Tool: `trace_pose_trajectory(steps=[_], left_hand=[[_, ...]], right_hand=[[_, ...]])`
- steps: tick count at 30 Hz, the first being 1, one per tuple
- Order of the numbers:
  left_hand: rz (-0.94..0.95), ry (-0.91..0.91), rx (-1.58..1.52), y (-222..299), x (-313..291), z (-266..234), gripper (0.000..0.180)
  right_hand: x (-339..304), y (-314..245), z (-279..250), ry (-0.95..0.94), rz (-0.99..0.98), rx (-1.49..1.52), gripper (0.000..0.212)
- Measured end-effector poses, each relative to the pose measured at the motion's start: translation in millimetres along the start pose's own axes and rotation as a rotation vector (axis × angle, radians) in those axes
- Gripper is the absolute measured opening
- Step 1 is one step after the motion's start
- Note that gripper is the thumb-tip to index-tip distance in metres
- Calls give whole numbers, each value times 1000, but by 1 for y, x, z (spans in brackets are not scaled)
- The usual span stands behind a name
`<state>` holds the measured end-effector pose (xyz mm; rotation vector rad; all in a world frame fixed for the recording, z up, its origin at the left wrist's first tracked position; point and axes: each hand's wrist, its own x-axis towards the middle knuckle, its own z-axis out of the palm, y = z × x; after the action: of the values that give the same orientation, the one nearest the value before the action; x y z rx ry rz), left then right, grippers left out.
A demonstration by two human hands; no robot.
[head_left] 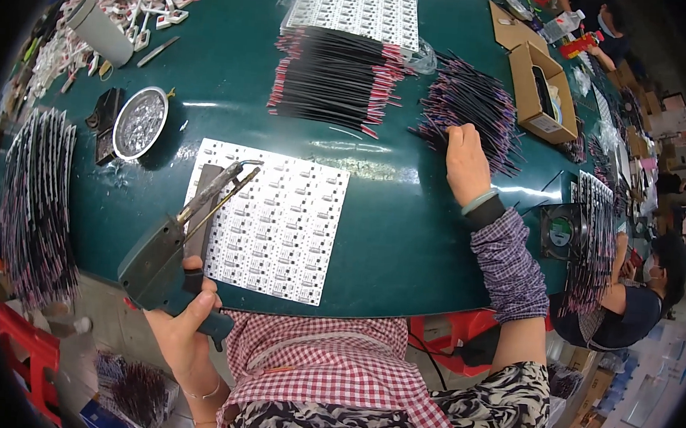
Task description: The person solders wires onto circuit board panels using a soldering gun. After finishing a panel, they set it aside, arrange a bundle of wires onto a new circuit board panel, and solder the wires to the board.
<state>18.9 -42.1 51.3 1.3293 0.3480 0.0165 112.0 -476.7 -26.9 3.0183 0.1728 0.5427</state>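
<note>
Hands: left hand closed around the handle of a soldering gun, low left at the worktop edge; right hand reaching far right, fingers curled down into a pile of short wires, cannot tell if any wire is pinched.
Gun axis: long axis runs from the grip up and right; tip hangs over the top-left corner of the white circuit board panel.
Key relation: board lies just right of the gun, directly under its tip; wire pile well apart, up and right, nearer the right hand.
Around: black-and-red wire bundle behind the board, round metal tin left, second board panel far back, cardboard box right.
</note>
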Motion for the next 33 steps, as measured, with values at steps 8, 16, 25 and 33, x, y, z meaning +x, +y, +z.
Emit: trace_pose_trajectory(steps=[8,16,25,33], left_hand=[[-49,-21,-32,-3,2,-4,70],[-50,-42,-48,2,1,17,62],[-56,-66,-25,-7,8,0,65],[-260,-133,26,-21,19,29,62]], right_hand=[[23,-1,-64,-41,-134,137,29],[38,-84,-64,-257,-727,-662,10],[7,-105,-40,-196,-224,413,8],[-14,-127,-19,75,-26,681,41]])
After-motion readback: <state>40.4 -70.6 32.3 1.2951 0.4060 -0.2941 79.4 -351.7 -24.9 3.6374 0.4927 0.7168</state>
